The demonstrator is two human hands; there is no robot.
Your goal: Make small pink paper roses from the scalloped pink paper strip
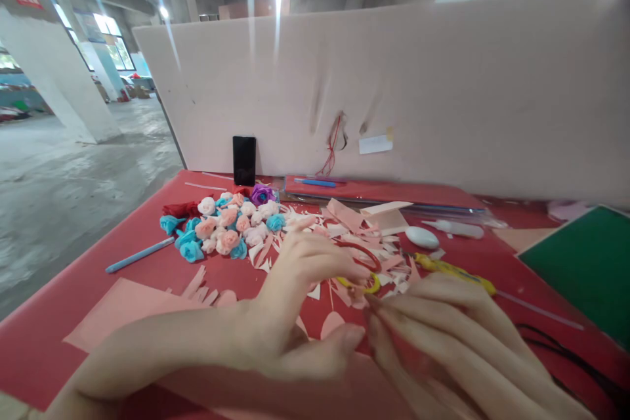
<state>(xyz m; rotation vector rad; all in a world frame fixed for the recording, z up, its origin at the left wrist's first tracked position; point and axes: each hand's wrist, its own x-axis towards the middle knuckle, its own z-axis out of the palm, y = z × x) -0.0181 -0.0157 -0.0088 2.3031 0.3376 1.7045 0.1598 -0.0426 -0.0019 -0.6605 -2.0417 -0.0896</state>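
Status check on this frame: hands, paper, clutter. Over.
Left hand open. Right hand bunched, grip unclear. Rounded pink paper piece near left hand. Yellow loop and paper scraps just beyond.

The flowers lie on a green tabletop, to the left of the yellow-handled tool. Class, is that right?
Not quite: the head view shows a red tabletop, not green. The flowers do lie left of the yellow-handled tool.
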